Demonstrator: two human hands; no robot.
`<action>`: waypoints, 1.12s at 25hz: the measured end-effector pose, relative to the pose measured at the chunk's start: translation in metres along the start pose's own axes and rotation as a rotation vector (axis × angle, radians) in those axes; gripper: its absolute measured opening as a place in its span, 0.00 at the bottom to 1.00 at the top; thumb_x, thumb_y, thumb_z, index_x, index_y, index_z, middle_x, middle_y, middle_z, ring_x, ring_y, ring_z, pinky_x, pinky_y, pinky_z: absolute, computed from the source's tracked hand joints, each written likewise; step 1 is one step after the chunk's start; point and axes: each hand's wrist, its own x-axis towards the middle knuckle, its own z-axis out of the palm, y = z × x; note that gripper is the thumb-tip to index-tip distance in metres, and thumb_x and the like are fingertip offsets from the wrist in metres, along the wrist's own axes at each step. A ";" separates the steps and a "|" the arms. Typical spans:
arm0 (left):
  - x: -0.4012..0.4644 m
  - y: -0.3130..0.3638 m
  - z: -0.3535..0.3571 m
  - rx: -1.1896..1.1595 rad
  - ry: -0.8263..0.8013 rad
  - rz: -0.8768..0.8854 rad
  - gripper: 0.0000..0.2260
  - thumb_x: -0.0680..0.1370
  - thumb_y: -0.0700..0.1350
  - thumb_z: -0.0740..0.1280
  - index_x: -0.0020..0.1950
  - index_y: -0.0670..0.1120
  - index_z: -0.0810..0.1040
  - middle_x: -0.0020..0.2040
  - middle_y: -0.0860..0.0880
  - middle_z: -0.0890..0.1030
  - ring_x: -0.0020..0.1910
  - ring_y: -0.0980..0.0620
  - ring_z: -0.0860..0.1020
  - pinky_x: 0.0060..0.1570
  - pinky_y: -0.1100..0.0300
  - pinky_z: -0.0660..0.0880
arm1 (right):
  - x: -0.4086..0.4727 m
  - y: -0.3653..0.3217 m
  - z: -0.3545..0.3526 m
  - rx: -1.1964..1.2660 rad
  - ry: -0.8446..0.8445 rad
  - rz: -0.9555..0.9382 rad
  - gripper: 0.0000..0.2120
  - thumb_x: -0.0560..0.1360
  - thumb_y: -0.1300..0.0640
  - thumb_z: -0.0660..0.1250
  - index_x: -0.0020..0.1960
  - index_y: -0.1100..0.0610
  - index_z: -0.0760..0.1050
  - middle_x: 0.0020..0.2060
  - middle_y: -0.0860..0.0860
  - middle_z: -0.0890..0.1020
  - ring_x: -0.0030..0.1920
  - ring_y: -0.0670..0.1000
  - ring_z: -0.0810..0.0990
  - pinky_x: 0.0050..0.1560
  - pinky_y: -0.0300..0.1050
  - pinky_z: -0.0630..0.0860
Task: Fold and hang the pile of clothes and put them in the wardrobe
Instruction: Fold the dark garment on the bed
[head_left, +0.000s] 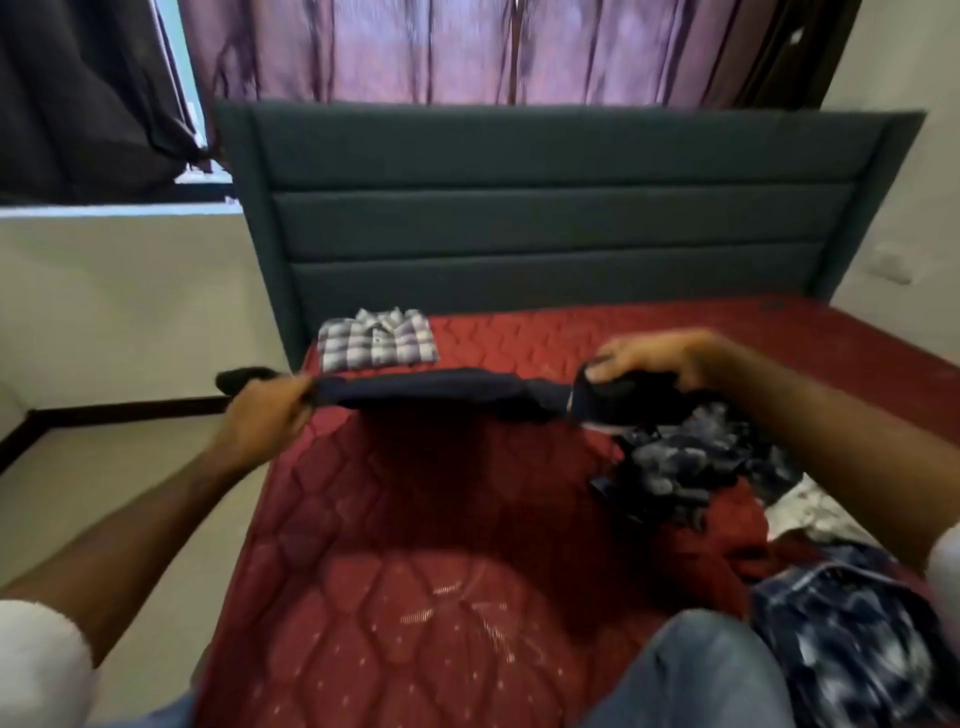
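Observation:
A dark navy garment (441, 392) is stretched level above the red quilted mattress (415, 519). My left hand (265, 410) grips its left end beyond the bed's left edge. My right hand (660, 358) grips the bunched right end. A folded grey-and-white checked shirt (376, 339) lies near the headboard. The pile of clothes (691, 467) sits at the right, dark patterned pieces over a red one, with another dark patterned garment (852, 639) nearer me. The frame is blurred by motion.
A dark grey padded headboard (545, 208) stands behind the mattress, with purple curtains (467, 47) above it. A pale floor (130, 467) runs along the bed's left side. My knee in jeans (696, 675) rests on the mattress at the bottom right.

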 end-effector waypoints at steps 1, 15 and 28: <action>-0.034 -0.003 0.017 0.056 -0.216 0.053 0.18 0.76 0.55 0.59 0.54 0.45 0.80 0.48 0.41 0.84 0.44 0.37 0.83 0.40 0.47 0.80 | 0.012 0.028 0.033 -0.101 -0.146 0.112 0.30 0.59 0.41 0.84 0.49 0.61 0.83 0.45 0.59 0.85 0.44 0.59 0.82 0.51 0.54 0.78; -0.132 0.017 0.089 0.076 -1.594 -0.046 0.21 0.70 0.63 0.76 0.35 0.45 0.80 0.33 0.49 0.83 0.31 0.49 0.75 0.35 0.55 0.76 | 0.070 0.163 0.174 0.063 -0.598 0.355 0.14 0.77 0.49 0.71 0.59 0.55 0.82 0.53 0.52 0.85 0.49 0.47 0.85 0.49 0.41 0.81; 0.103 0.161 0.260 -0.226 -0.687 0.114 0.26 0.76 0.54 0.66 0.72 0.48 0.66 0.70 0.45 0.70 0.65 0.42 0.75 0.62 0.43 0.74 | 0.107 0.309 0.026 -0.313 0.752 0.525 0.18 0.82 0.56 0.64 0.69 0.63 0.70 0.62 0.62 0.78 0.62 0.63 0.78 0.55 0.48 0.72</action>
